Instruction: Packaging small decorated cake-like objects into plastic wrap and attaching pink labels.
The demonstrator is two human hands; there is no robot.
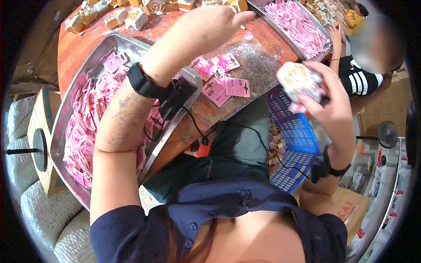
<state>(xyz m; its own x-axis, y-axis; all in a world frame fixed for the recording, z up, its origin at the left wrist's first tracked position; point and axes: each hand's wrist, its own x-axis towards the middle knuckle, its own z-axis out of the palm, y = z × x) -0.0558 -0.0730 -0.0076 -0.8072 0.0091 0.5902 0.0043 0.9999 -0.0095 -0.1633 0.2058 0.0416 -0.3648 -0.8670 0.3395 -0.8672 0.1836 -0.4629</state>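
My right hand (331, 94) is closed around a white lumpy block (298, 81) with yellow-orange patches and some pink underneath, held over the table's right edge, above a blue plastic basket (302, 140). My left hand (210, 28) reaches across the table toward the far row of yellow blocks with white lumpy tops (136, 18). One digit points right; the other fingers are hidden from view. Below that hand, several pink printed cards (226, 87) lie loose on the reddish table. Under my left forearm stands a metal tray (57, 144) heaped with pink cards (85, 136).
A second metal tray (285, 41) of pink pieces stands at the far right. Beside it, a person (357, 74) in a black top with white stripes works with a hand near more yellow blocks (322, 13). Cardboard boxes (44, 114) and bubble-wrapped bundles (48, 215) are at left.
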